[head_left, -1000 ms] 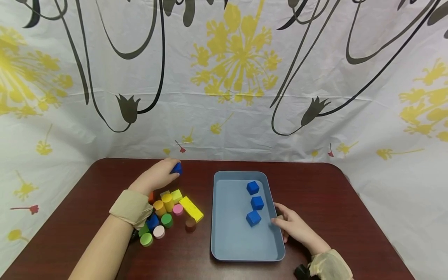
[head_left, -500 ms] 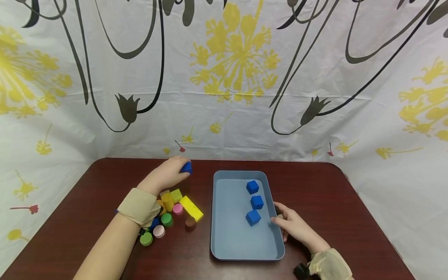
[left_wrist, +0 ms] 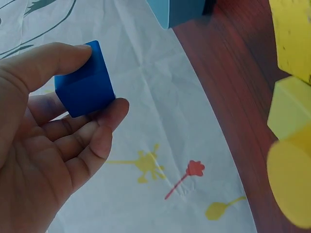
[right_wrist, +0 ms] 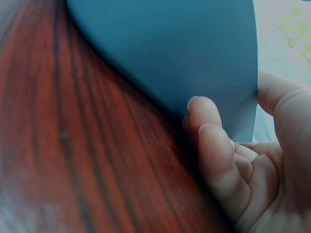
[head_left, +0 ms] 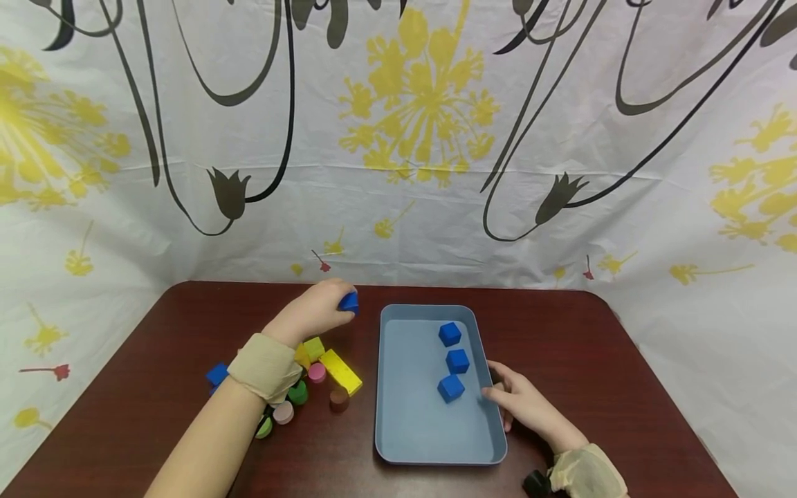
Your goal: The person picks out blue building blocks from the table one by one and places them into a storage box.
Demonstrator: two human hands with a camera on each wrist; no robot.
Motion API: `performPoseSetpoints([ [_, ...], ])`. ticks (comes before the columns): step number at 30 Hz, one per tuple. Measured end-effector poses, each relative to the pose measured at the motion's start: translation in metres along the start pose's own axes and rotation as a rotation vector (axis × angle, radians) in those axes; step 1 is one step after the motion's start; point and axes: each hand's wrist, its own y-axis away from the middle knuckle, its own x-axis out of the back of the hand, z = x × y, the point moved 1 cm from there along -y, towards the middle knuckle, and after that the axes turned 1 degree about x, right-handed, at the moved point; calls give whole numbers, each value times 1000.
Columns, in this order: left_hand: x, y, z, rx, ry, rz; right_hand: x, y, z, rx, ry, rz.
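Observation:
My left hand (head_left: 319,311) pinches a blue cube (left_wrist: 86,83) between thumb and fingers, near the table's far edge and left of the tray. In the left wrist view the thumb lies on one face of the cube and the fingertips support it from below. The grey-blue tray (head_left: 411,422) has three blue cubes (head_left: 457,361) in a rough column on its right side. My right hand (head_left: 526,401) grips the tray's right wall, thumb over the rim and fingers against the outer side, as the right wrist view (right_wrist: 243,170) shows too.
Under my left forearm lies a cluster of blocks, partly hidden: a yellow bar (head_left: 340,372), a pink disc (head_left: 317,373), a green cylinder (head_left: 298,393), a brown cylinder (head_left: 339,399) and others. Blue blocks (head_left: 217,374) lie left of the wrist. A patterned cloth (head_left: 423,235) hangs behind the table.
My left hand has moved right toward the tray with the blue cube in it, uncovering blue blocks on the left. My right hand and the tray have stayed in place.

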Motion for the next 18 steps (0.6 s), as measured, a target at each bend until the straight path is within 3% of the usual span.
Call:
performPoseSetpoints([
  [18,-23,-19,30,-52,31,7,1,1,0,8,8,6],
])
